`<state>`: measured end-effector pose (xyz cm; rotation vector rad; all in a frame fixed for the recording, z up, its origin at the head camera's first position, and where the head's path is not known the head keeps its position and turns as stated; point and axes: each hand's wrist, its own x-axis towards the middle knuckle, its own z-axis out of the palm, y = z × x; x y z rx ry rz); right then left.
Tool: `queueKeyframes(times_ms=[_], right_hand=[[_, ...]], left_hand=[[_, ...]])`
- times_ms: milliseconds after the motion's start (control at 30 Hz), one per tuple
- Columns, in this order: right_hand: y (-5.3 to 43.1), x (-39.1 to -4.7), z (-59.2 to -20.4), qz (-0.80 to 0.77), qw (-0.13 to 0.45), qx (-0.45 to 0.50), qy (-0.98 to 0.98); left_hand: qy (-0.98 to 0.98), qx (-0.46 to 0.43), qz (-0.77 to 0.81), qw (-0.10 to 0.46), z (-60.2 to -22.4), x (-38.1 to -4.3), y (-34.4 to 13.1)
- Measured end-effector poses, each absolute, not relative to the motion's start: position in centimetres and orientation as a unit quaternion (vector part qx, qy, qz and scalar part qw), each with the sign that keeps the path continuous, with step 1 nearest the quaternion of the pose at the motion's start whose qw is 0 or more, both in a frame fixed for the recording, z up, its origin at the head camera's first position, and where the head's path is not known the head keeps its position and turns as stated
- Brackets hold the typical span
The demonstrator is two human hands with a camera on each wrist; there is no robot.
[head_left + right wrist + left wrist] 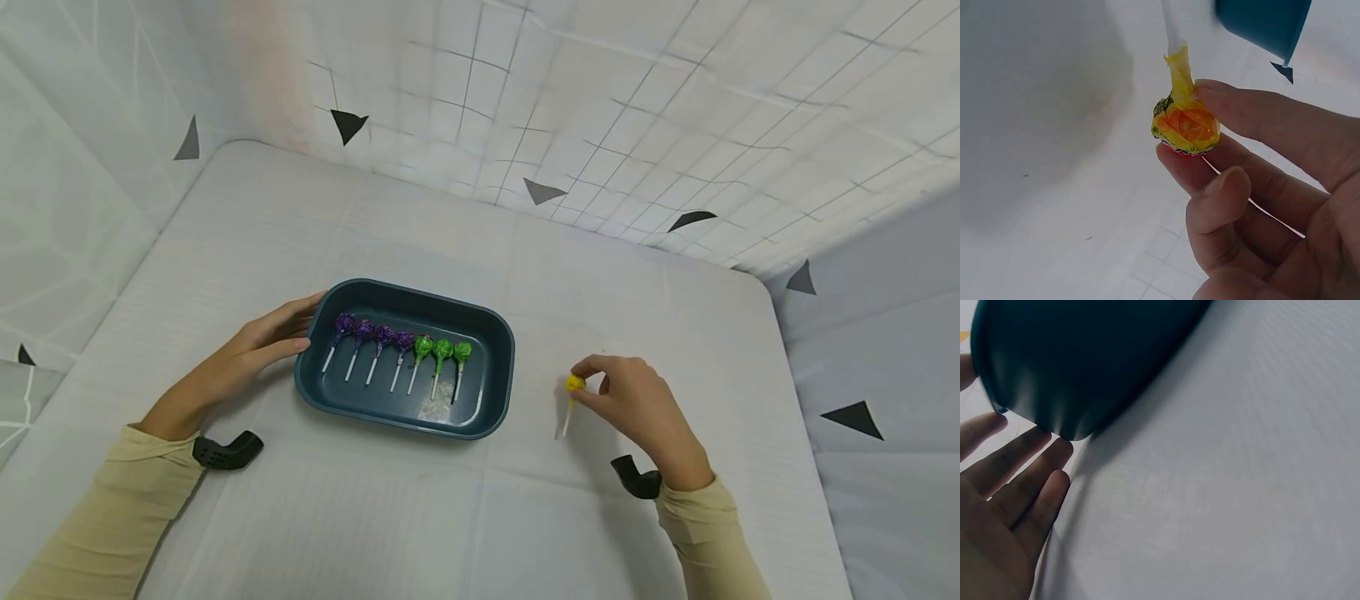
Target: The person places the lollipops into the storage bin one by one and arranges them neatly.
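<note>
A lollipop (575, 382) in a yellow wrapper is pinched by its head between the thumb and fingers of my right hand (637, 406), right of the tray. Its white stick points down toward the table in the head view. The right wrist view shows the wrapped head (1186, 128) close up, with fruit printed on it. My left hand (251, 350) touches the left end of a dark blue tray (405, 422), fingers extended along its wall. In the tray lie several purple lollipops (363, 331) and three green lollipops (442, 350), side by side in a row, sticks toward me.
A white cloth covers the table (360, 517). White sheets with grid lines and dark triangles hang behind it (480, 100) and at the sides. Each wrist carries a black curved piece, one by the left sleeve (228, 451) and one by the right sleeve (636, 477).
</note>
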<state>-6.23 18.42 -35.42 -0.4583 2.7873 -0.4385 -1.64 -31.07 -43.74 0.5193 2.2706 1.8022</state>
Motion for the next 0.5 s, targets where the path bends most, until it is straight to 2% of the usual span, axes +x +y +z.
queueKeyframes(times_ms=[500], right_hand=[[16.0, -7.3, -33.7, -0.163, 0.126, -0.183, 0.961]], left_hand=[[0.77, 0.171, 0.607, 0.1, -43.5, -1.5, -31.0]])
